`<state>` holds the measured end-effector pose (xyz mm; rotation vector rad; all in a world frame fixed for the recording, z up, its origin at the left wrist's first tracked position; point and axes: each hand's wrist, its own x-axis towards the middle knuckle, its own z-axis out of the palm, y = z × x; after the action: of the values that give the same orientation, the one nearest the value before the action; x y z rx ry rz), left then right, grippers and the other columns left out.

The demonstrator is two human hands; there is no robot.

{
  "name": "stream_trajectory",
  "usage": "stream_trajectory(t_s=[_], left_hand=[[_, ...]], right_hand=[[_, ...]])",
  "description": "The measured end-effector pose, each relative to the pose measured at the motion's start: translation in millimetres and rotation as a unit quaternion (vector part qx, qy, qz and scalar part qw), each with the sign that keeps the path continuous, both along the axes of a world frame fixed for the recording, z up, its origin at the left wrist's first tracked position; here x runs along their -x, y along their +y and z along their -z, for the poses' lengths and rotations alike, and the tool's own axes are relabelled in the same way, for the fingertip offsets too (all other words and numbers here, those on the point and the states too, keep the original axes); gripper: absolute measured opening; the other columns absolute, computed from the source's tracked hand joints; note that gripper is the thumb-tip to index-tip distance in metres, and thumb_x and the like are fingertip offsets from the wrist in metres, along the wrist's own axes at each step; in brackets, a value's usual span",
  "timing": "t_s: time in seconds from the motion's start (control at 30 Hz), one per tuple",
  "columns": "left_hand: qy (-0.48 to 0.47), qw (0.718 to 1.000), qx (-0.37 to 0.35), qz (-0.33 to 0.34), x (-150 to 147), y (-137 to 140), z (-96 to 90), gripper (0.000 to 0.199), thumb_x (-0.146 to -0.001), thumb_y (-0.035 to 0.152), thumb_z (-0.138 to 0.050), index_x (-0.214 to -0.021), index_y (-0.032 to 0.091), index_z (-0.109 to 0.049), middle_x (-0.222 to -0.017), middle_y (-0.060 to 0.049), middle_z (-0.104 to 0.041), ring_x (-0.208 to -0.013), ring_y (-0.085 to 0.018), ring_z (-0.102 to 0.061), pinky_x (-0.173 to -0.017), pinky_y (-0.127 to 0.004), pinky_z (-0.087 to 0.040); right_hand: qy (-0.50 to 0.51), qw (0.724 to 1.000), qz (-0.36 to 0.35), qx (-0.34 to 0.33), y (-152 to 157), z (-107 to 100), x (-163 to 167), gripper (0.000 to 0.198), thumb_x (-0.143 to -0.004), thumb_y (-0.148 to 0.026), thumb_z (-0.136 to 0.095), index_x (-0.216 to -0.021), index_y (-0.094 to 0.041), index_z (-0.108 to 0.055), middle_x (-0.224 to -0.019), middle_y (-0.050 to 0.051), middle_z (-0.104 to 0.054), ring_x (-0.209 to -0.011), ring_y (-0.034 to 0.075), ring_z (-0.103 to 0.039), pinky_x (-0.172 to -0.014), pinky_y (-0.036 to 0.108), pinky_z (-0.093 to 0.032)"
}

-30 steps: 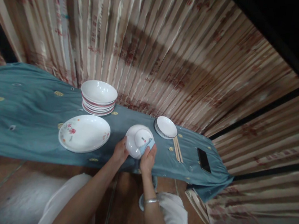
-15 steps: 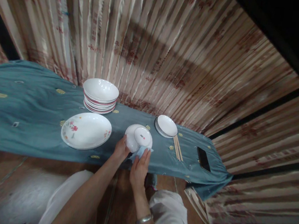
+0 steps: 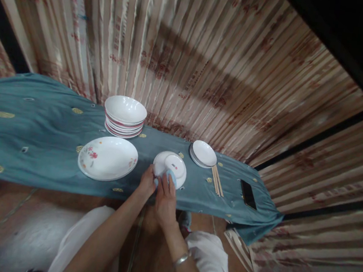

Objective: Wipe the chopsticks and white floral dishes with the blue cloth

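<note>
Your left hand (image 3: 147,184) grips the upturned bowl (image 3: 170,167) at its near-left rim; your right hand (image 3: 165,195) presses a blue cloth (image 3: 172,177) on its near side.

bare cloth gap between floral plate (image 3: 107,158) and upturned bowl (image 3: 170,169); chopsticks (image 3: 217,180), saucer stack (image 3: 202,153) crowd right; curtain (image 3: 190,66) blocks behind.

Bowl (image 3: 171,169) between plate (image 3: 107,158) – saucers (image 3: 203,153); chopsticks (image 3: 217,180) right.
</note>
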<state>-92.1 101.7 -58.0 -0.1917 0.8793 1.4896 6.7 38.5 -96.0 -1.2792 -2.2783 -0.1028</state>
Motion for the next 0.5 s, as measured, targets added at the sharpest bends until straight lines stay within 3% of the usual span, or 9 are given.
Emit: stream_trajectory(t_s=[0.27,0.5], left_hand=[[-0.03,0.999,-0.002,-0.011,2.5,0.0,-2.0,0.029,-0.094,0.026,-0.041,-0.079,0.015,-0.063,-0.063,-0.003,-0.065,-0.066,-0.013,-0.064,-0.067,-0.021,-0.051],[-0.056,0.998,-0.02,-0.003,2.8,4.3,1.0,0.035,-0.095,0.034,-0.038,-0.083,0.014,-0.064,-0.073,-0.006,-0.069,-0.074,-0.017,-0.068,-0.072,-0.026,-0.053]], right_hand=[[-0.134,0.98,-0.147,0.018,50.6,-41.6,-3.0,0.048,-0.089,-0.014,-0.044,-0.137,-0.013,-0.047,-0.145,0.011,-0.044,-0.141,0.027,-0.024,-0.113,0.047,-0.029],[-0.151,0.978,-0.138,0.048,69.7,-53.1,3.9,0.045,-0.09,-0.02,-0.045,-0.135,-0.015,-0.049,-0.145,0.01,-0.044,-0.138,0.027,-0.029,-0.113,0.047,-0.025]])
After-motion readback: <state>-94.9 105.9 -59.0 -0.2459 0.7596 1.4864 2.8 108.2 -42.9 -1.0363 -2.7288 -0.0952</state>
